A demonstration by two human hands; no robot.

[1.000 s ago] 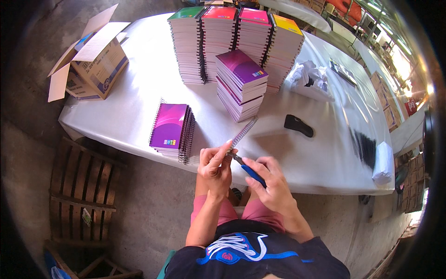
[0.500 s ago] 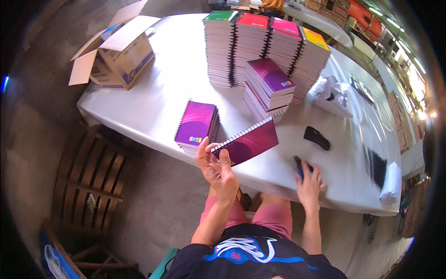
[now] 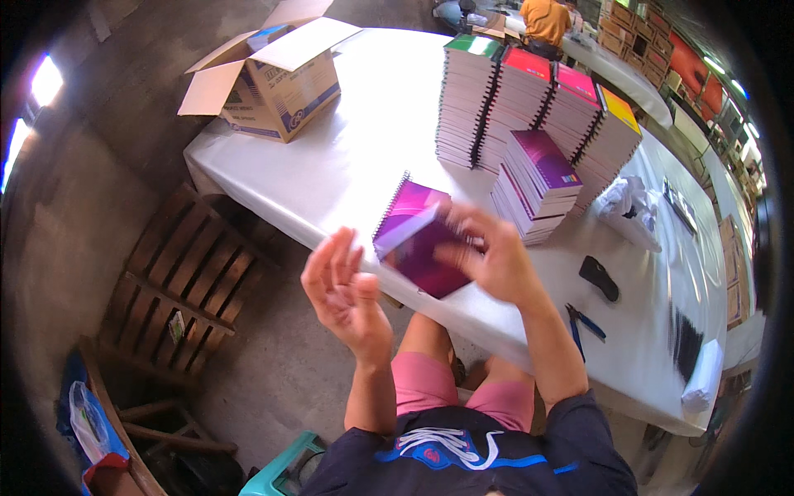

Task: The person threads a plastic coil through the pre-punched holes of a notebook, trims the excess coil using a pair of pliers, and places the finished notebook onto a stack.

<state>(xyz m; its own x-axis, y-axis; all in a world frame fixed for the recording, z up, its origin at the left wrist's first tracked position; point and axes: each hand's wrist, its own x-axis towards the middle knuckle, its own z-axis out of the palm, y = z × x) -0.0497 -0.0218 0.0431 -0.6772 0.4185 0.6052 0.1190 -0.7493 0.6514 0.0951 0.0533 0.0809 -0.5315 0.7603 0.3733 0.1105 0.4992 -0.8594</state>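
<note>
— Where are the hands now?

— In the middle of the frame, above the near edge of the white table. The right hand has its fingers closed on a purple spiral notebook and holds it up, tilted, over the table edge. The picture is a little blurred there, so I cannot tell how tight the grip is.

— And the other one?

— The left hand is open, fingers spread, palm toward the notebook. It is just beside the notebook, to the left of it, but it does not touch it. It holds nothing.

— What else is on the table?

— Right of the hands, at center right, lie blue-handled pliers and a small black object. Above the hands stands a short pile of purple notebooks, and behind it, in the upper middle, four tall stacks of notebooks with green, red, pink and yellow covers. In the upper left is an open cardboard box. A wooden pallet leans at the left, below the table
</note>
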